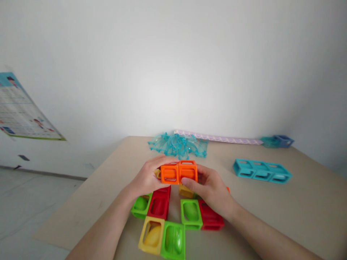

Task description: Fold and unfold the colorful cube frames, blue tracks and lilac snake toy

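Observation:
A joined pair of orange hollow cube blocks [170, 174] is held up between both hands, above the table. My left hand [149, 176] is closed on the pair's left end; a small yellow part [157, 173] shows beside it. My right hand [213, 184] grips the other end, its thumb on the front face. Below them lie red cube blocks [158, 207] beside a green cube block [141, 204] at the left. Closer to me, a yellow cube block [151, 235] touches another green block [173, 240]. Under my right hand are a green block [191, 213] and a red block [210, 218], partly covered.
Along the back of the table [114, 162] lie a heap of translucent teal pieces [177, 144] and a long pale purple strip [222, 138]. A dark blue block [283, 141] sits at its right end. A teal row of joined cubes [261, 170] lies at right. The wall [173, 72] stands behind.

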`<state>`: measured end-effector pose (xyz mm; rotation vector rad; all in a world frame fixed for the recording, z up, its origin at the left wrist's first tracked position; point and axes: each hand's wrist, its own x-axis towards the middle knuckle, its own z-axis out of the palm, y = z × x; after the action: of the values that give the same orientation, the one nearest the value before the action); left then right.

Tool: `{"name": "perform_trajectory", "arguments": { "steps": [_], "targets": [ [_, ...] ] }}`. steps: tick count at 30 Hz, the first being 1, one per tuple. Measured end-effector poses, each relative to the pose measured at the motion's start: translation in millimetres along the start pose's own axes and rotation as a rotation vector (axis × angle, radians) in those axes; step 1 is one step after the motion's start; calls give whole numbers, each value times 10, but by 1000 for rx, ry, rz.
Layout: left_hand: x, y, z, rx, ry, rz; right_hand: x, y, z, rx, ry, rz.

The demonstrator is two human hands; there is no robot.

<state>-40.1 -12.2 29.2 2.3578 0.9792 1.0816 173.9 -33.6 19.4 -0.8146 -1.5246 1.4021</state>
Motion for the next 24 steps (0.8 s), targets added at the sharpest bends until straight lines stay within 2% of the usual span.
{"name": "perform_trajectory", "arguments": {
  "steps": [24],
  "targets": [
    [-16, -47, 35, -111, 24, -32, -6, -12, -13, 48, -37, -9]
  ]
}}
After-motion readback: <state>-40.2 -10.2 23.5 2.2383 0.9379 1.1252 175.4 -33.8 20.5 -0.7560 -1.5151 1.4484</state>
